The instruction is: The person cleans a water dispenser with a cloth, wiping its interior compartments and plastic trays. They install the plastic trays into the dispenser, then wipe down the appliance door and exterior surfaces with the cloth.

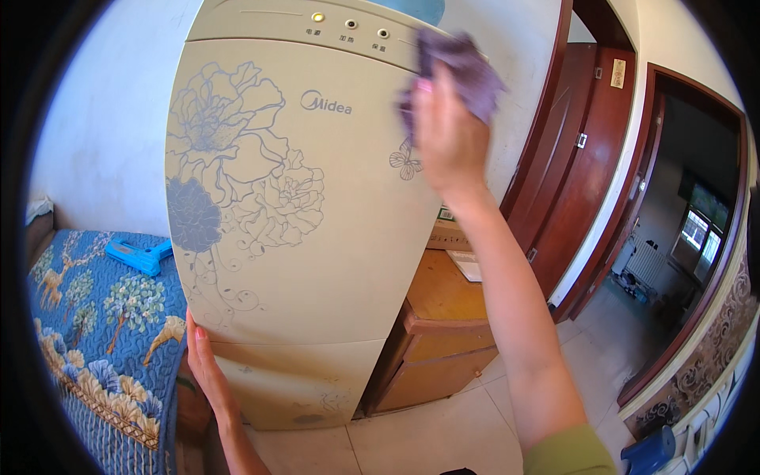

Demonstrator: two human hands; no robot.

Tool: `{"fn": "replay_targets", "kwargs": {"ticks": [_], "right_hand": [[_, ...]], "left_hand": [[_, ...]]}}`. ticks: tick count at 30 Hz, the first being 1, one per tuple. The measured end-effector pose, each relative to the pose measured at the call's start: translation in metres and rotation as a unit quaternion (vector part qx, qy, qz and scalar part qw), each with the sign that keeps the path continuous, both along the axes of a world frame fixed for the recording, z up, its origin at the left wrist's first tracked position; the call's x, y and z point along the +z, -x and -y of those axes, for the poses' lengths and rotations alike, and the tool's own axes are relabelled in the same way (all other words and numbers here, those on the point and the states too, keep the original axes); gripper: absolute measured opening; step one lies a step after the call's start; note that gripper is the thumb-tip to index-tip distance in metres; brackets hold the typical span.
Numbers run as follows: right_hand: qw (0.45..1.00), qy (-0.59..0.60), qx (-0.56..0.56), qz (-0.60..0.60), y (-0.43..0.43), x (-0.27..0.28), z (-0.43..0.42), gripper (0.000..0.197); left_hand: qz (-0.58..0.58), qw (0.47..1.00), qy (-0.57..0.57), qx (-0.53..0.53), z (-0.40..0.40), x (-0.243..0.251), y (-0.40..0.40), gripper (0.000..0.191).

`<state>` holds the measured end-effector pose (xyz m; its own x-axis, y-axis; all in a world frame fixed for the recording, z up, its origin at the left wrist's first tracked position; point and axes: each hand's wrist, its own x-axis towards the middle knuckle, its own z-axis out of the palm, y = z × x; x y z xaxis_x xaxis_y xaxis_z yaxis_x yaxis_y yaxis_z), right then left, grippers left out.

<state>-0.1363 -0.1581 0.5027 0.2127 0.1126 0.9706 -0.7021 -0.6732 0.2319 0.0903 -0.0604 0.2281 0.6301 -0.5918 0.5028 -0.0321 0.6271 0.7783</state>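
A cream Midea water dispenser [356, 237] with grey flower prints stands upright before me. One of the lights along its top panel glows yellow. My right hand [452, 127] grips a purple cloth [469, 71] against the upper right of the dispenser's front, beside a printed butterfly; hand and cloth are blurred. Low on the dispenser's left edge rests my left hand [205, 362], its fingers along the side and partly hidden behind it. Part of a blue water bottle [412, 9] shows above the panel.
On the left, a sofa with a blue patterned quilted cover [89, 303] holds a blue toy gun [139, 255]. A wooden cabinet [445, 344] stands right of the dispenser, with a box and papers on top. Farther right are brown doorways [653, 178] and a blue stool [650, 451].
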Motion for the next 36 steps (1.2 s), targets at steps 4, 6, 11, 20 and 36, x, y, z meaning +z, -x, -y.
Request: {"fn": "replay_targets", "kwargs": {"ticks": [4, 6, 11, 20, 36], "right_hand": [[0.993, -0.044, -0.106, 0.019, 0.023, -0.063, -0.008, 0.038], [0.986, -0.018, -0.15, -0.068, 0.016, -0.114, -0.021, 0.038], [0.987, -0.115, -0.097, -0.062, 0.01, -0.08, -0.02, 0.039], [0.978, 0.009, -0.056, -0.201, -0.008, -0.175, -0.004, 0.033], [0.905, -0.019, 0.042, -0.424, -0.121, -0.305, -0.028, 0.038]], "left_hand": [[-0.016, 1.0, 0.001, -0.01, -0.003, 0.0, 0.003, 0.05], [-0.019, 1.0, -0.001, -0.011, -0.003, -0.001, 0.0, 0.051], [-0.011, 1.0, -0.01, -0.006, -0.006, -0.004, -0.001, 0.051], [-0.037, 0.997, -0.003, -0.072, 0.0, 0.001, -0.007, 0.055], [-0.123, 0.984, 0.018, -0.128, -0.012, -0.014, -0.033, 0.056]]}}
